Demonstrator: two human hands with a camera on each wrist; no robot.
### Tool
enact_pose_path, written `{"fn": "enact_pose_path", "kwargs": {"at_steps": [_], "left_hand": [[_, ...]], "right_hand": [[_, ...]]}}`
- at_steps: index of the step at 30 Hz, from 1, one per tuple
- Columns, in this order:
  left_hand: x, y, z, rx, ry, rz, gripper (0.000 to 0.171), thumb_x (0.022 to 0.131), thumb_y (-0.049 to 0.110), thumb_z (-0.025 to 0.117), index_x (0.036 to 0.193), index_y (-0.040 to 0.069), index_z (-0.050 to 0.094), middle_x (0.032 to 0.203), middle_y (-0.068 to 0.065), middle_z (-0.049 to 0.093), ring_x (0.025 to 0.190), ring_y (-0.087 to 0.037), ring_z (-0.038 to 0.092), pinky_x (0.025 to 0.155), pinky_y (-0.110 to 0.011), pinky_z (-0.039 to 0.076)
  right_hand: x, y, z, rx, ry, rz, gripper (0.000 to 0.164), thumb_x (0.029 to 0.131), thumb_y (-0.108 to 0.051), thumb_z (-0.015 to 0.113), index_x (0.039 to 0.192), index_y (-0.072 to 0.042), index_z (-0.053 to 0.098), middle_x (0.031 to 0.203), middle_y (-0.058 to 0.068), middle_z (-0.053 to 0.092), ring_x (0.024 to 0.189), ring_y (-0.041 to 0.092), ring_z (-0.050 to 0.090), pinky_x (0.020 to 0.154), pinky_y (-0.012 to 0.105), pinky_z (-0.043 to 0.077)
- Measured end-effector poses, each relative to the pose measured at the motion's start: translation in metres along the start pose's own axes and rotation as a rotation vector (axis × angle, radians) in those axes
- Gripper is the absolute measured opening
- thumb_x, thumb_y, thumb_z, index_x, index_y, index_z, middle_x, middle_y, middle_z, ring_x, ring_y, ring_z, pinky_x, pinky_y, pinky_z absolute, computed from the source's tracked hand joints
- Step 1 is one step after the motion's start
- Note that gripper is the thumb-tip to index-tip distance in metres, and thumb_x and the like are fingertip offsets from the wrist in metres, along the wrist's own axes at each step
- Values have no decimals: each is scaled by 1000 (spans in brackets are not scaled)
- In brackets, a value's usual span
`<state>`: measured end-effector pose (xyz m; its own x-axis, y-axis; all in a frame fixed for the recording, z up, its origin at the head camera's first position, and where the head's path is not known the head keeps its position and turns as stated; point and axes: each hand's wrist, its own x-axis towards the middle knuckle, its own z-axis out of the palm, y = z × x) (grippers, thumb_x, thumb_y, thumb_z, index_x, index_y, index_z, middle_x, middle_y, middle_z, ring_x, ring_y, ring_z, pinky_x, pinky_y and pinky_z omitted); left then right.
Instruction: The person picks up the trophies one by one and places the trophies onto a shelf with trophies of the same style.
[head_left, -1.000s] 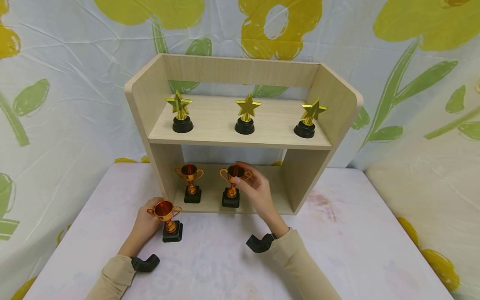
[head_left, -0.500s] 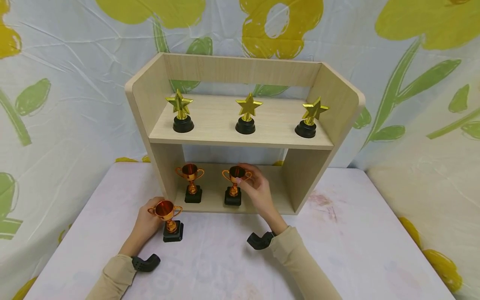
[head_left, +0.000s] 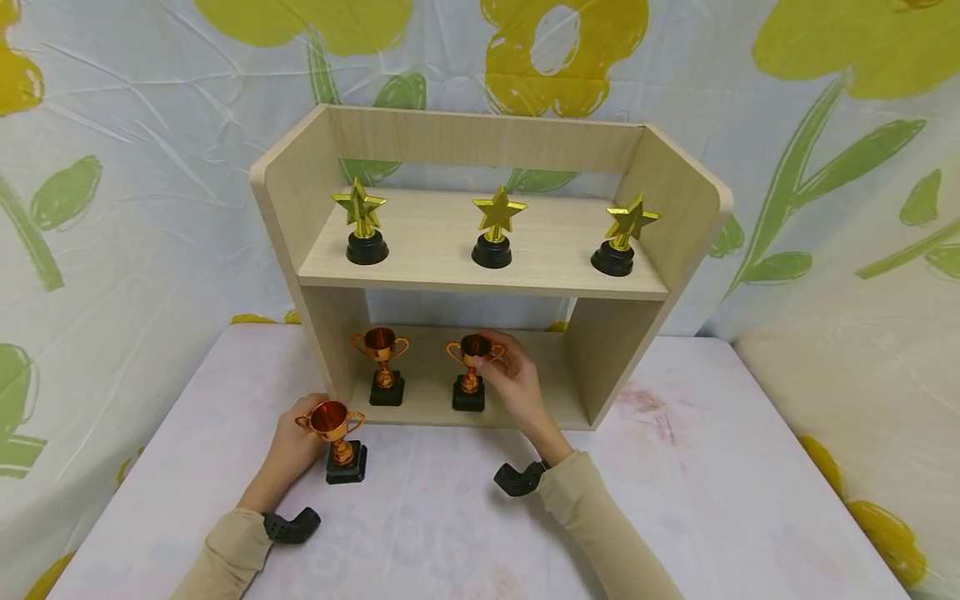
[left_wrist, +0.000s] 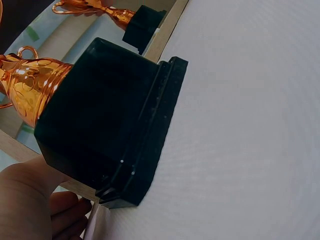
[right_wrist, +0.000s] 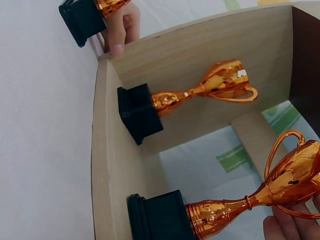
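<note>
A small bronze trophy cup (head_left: 472,354) with a black base stands upright on the lower level of the wooden shelf (head_left: 480,287). My right hand (head_left: 517,379) holds it by the bowl, thumb in front and fingers behind. To its left on the same level is a matching trophy cup (right_wrist: 175,100). A third trophy cup (head_left: 341,446) stands on the table just in front of my left hand (head_left: 294,437). That hand grips the shelf's lower left side panel (left_wrist: 77,190), its thumb at the front edge and fingers outside; the third cup partly hides it.
Three gold star trophies stand on the upper level: left (head_left: 365,246), middle (head_left: 492,250) and right (head_left: 615,258). The shelf's side panels bound the lower compartment. A pale patterned cloth covers the table (head_left: 675,483). Flower-printed fabric (head_left: 172,208) hangs behind.
The trophy cup in my right hand has shifted slightly right and back along the lower level. My left hand and the other trophies have stayed put.
</note>
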<state>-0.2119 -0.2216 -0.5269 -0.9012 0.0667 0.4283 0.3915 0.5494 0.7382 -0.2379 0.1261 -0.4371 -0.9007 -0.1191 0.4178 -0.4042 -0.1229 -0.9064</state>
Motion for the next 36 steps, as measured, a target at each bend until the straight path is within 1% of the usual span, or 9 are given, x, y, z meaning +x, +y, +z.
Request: {"fn": "enact_pose_path", "kwargs": {"at_steps": [6,14,19,23,28,33,36], "left_hand": [[0,1,0,0,11,14,31,77,-8,63,107,-2,67,101,-16,68,93,-30,60,84,-15,41],[0,2,0,-6,7,-6,33,76,-10,63,108,-3,67,102,-15,68,94,-31,60,85,-12,39],[0,2,0,-14,0,-12,33,76,-10,63,107,-3,67,102,-16,68,94,-30,60,85,-16,42],[0,1,0,-6,-2,-14,33,77,-10,63,108,-2,67,103,-16,68,95,-30,60,86,-17,42],[0,0,1,-8,3,-12,33,76,-11,63,108,-2,67,104,-15,68,96,-30,60,86,-12,38],[0,0,0,-3,-1,-7,34,77,-10,62,109,-2,66,104,-16,68,96,-31,60,87,-16,41],[1,-1,0,1,-1,-2,33,77,-10,62,109,-2,67,104,-16,68,96,-31,60,86,-15,41]], "right_hand": [[1,5,-1,-4,1,3,44,92,3,62,135,5,53,128,27,54,100,17,62,84,24,51],[3,7,0,-23,-2,-1,44,93,3,62,135,5,51,129,27,54,104,17,61,86,24,51],[2,7,0,-34,-5,-3,43,94,4,60,136,7,50,130,29,54,108,19,60,87,23,50],[2,6,0,-32,3,10,43,94,4,60,136,6,51,129,28,55,107,20,61,86,23,51],[3,5,1,-37,5,-6,43,93,5,61,135,6,51,129,28,55,105,19,61,85,24,51],[3,5,1,-41,5,-2,44,93,5,61,135,6,51,129,28,54,103,18,62,85,24,52],[3,5,1,-46,10,0,43,93,5,61,135,6,51,129,27,54,102,18,62,85,24,52]]}}
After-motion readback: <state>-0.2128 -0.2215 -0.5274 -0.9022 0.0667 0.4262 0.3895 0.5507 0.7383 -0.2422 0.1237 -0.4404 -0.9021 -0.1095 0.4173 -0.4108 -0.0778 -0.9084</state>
